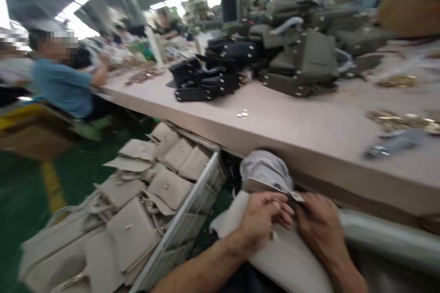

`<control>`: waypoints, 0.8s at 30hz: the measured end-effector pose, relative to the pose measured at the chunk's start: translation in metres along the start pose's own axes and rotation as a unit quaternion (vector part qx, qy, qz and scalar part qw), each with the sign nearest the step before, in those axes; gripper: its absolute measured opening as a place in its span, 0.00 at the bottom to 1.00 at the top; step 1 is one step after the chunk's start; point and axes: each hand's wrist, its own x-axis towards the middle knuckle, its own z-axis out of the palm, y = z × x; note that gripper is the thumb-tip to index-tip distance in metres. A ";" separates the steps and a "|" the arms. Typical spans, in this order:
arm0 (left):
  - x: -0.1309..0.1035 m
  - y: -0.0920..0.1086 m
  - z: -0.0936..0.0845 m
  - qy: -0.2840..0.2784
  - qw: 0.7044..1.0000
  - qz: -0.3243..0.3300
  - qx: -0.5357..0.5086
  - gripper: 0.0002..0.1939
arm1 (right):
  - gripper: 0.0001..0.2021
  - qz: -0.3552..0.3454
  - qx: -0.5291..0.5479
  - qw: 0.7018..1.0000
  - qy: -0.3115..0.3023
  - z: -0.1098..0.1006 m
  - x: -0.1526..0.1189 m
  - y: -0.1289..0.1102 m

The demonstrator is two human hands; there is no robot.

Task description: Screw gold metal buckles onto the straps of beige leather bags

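Note:
A beige handbag (pixel 287 258) lies across my lap, with its flap edge raised towards the table. My right hand (pixel 319 219) is closed on the flap edge at the bag's far side, near a small pale metallic piece (pixel 296 197). Beside it, my left hand (pixel 263 217) is over the bag with its fingers curled together; what they hold, if anything, is blurred. A small metal fitting (pixel 273 236) shows on the bag below my left fingers. Grey cloth (pixel 264 167) bulges beyond the bag, against the table edge.
On my left, a crate (pixel 202 192) has several beige bags (pixel 132 229) heaped at it. The long table (pixel 213 116) carries black bags (pixel 206 80), dark olive bags (pixel 304 62), gold-coloured metal parts (pixel 395 119) and a clear plastic packet (pixel 395 143). A person in blue (pixel 63 84) sits farther along.

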 end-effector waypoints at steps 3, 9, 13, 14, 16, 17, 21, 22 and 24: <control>0.014 -0.016 0.007 0.000 1.000 0.026 -0.010 0.23 | 0.07 0.044 -0.047 0.996 -0.056 -0.042 -0.041 0.024; 0.017 0.001 0.010 0.049 0.994 0.088 0.047 0.16 | 0.13 0.024 0.003 1.000 -0.008 -0.044 -0.028 0.014; 0.020 0.011 0.008 0.073 0.980 0.154 0.103 0.10 | 0.15 0.024 0.061 0.997 0.039 -0.043 -0.027 0.008; 0.021 0.012 0.007 0.078 0.972 0.185 0.121 0.08 | 0.15 0.028 0.077 0.996 0.042 -0.044 -0.029 0.008; 0.023 0.015 0.004 0.091 0.950 0.252 0.163 0.05 | 0.14 0.042 0.119 0.991 0.038 -0.046 -0.032 0.009; 0.024 0.016 0.003 0.095 0.939 0.275 0.182 0.04 | 0.13 0.052 0.148 0.987 0.030 -0.047 -0.032 0.010; 0.027 0.018 0.001 0.084 0.936 0.275 0.203 0.04 | 0.17 0.115 0.298 0.947 -0.039 -0.058 -0.028 0.015; 0.028 0.018 0.001 0.080 0.940 0.264 0.201 0.04 | 0.17 0.130 0.329 0.934 -0.059 -0.062 -0.025 0.015; 0.030 0.015 0.002 0.076 0.949 0.236 0.195 0.04 | 0.17 0.150 0.371 0.913 -0.083 -0.068 -0.018 0.014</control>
